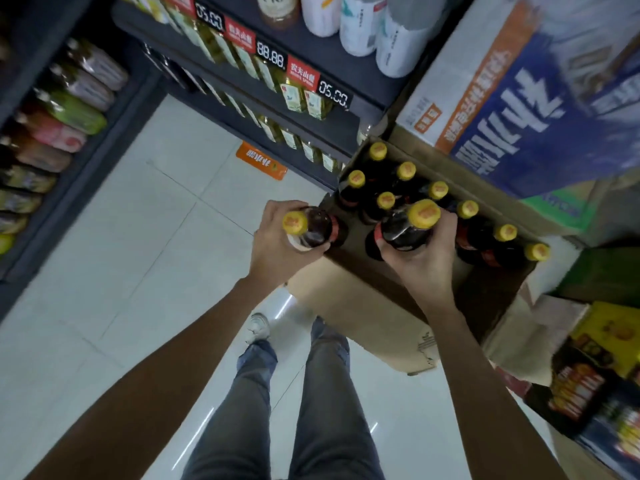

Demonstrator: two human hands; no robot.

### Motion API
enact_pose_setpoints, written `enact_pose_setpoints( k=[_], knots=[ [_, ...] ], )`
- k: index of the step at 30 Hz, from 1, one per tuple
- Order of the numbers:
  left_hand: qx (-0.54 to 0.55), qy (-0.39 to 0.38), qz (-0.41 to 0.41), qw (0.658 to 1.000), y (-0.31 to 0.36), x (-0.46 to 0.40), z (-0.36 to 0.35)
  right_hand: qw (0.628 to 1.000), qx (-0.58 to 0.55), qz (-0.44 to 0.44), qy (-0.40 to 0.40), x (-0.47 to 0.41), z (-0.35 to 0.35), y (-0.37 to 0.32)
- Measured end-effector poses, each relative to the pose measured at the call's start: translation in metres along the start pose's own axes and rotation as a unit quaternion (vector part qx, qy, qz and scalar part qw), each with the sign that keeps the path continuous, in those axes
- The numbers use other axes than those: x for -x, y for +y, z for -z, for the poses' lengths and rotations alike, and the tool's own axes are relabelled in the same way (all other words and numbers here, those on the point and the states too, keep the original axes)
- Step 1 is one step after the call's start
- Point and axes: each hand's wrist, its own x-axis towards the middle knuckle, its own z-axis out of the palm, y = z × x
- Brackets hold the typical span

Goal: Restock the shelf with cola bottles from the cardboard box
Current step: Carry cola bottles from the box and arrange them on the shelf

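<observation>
An open cardboard box (pixel 363 313) stands on the floor at centre right, holding several dark cola bottles with yellow caps (pixel 405 171). My left hand (pixel 277 244) grips one cola bottle (pixel 313 226) by its upper body, just over the box's left edge. My right hand (pixel 420 258) grips a second cola bottle (pixel 408 226) above the box's middle. Both bottles stand upright. The dark shelf (pixel 311 50) with price tags runs across the top, stocked with yellowish bottles.
A second shelf (pixel 52 140) at left holds rows of lying drink bottles. A large blue and white carton (pixel 540 98) sits behind the box. More printed cartons (pixel 595 393) are stacked at right. White tiled floor (pixel 131 258) lies between the shelves, with my legs and shoes below.
</observation>
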Motion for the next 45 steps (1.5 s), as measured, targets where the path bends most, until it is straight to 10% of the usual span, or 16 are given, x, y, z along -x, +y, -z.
enact_pose_setpoints(
  k=[13, 21, 45],
  knots=[
    [0.229, 0.302, 0.166, 0.910, 0.030, 0.139, 0.184, 0.970, -0.093, 0.072, -0.212, 0.046, -0.089, -0.171],
    [0.173, 0.461, 0.227, 0.840, -0.048, 0.251, 0.313, 0.869, -0.049, 0.248, -0.424, 0.122, -0.242, -0.287],
    [-0.039, 0.698, 0.176, 0.693, -0.321, 0.420, 0.821, 0.785, -0.179, 0.395, -0.442, 0.331, -0.728, -0.683]
  ],
)
